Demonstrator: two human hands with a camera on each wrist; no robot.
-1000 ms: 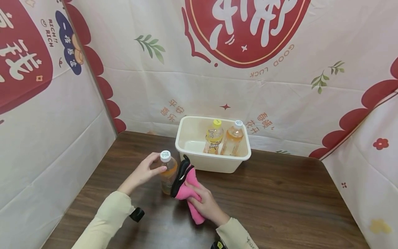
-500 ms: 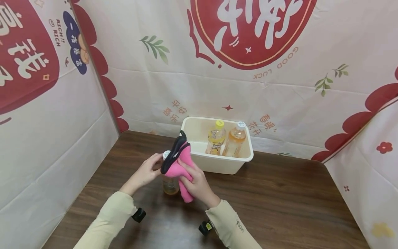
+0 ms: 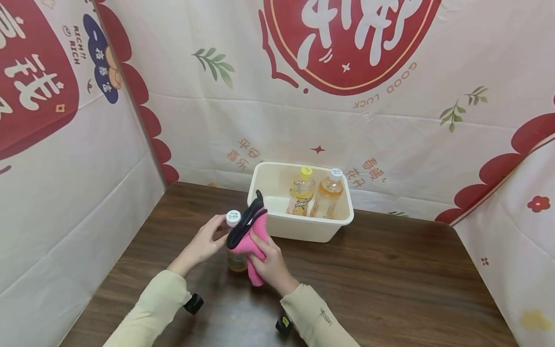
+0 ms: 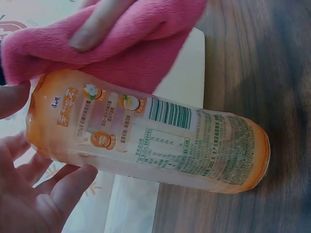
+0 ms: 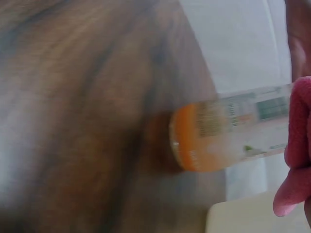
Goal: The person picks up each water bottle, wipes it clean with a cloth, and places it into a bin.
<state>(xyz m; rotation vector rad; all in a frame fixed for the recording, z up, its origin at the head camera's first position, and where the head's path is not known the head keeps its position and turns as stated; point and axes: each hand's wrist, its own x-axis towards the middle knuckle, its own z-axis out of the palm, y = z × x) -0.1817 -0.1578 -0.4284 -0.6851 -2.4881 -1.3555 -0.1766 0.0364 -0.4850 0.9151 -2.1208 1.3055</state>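
Note:
In the head view an orange-drink bottle (image 3: 236,263) with a white cap (image 3: 233,218) stands upright on the table. My left hand (image 3: 201,246) grips it near the top, with thumb and fingers around its shoulder. A pink cloth (image 3: 251,248) with a black edge is bunched in my right hand (image 3: 272,266), which presses it against the bottle's upper side. Seen from the left wrist, the cloth (image 4: 131,60) covers part of the shoulder, and the bottle's label (image 4: 160,131) with its barcode faces the camera. The right wrist view is blurred; the bottle's lower end (image 5: 209,133) shows there.
Behind the hands, a cream plastic bin (image 3: 299,230) stands against the printed cloth backdrop (image 3: 282,125). It holds a yellow-capped bottle (image 3: 301,193) and a white-capped bottle (image 3: 328,195) on its right side. The dark wooden table (image 3: 390,279) extends to the right.
My right hand has brought the cloth up and left onto the bottle, then shifted it slightly, so the white cap shows again. The left hand stays at the bottle's top.

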